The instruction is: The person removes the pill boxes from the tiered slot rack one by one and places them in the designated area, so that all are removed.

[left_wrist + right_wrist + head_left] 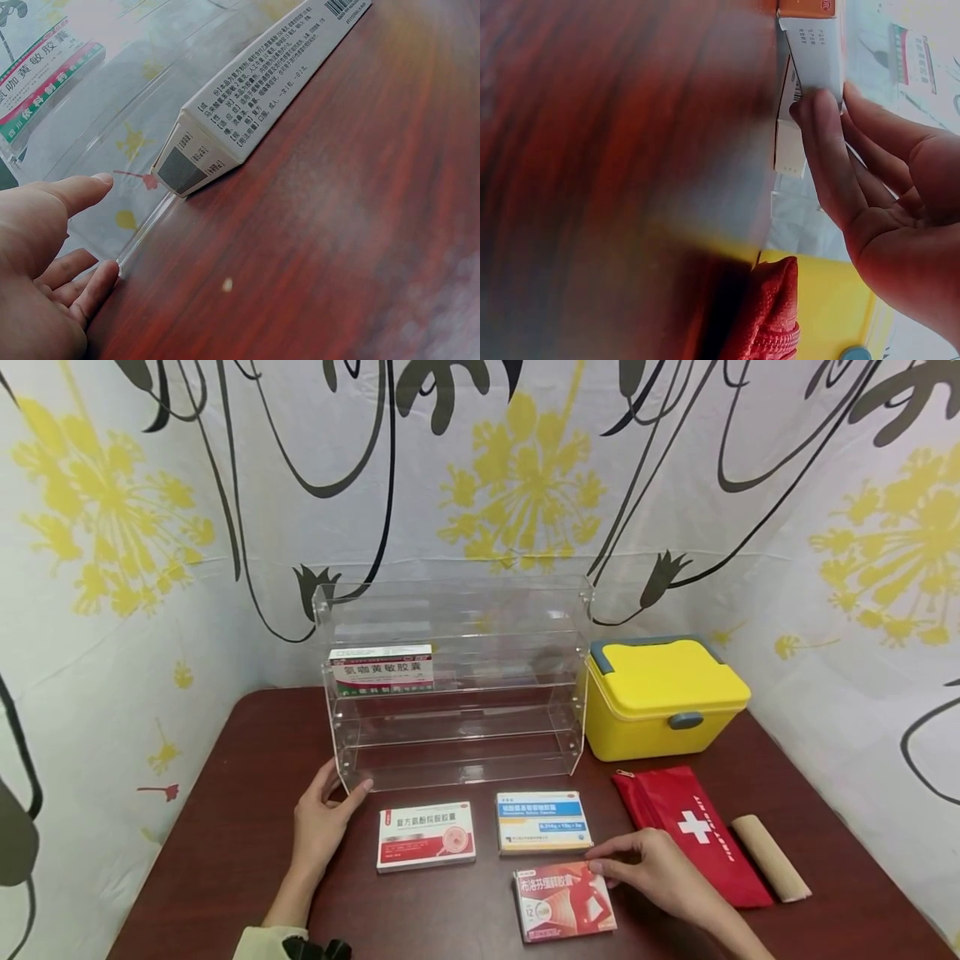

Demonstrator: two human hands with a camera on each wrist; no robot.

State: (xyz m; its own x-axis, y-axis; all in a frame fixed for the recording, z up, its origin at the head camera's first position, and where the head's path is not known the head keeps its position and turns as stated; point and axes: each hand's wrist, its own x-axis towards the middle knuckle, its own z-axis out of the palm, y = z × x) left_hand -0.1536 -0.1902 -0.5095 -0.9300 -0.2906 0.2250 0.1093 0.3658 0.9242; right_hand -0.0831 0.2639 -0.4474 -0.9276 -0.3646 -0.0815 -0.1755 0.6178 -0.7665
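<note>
**Hands at the medicine boxes**

A dark red table point(225, 860) is sitting before flowered curtains. The left hand point(321, 818) is resting open, thumb touching the clear acrylic rack point(457, 693) at its lower left corner. The right hand point(660, 872), fingers straight, is touching the orange box point(562, 902) lying nearest the person, beside the red pouch point(693, 831).

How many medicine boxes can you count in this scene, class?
4. One green-striped box on the clear rack's shelf; three on the table: a red-and-white box, a blue-and-yellow box, and an orange box touched by the right hand. None appear hidden.
</note>
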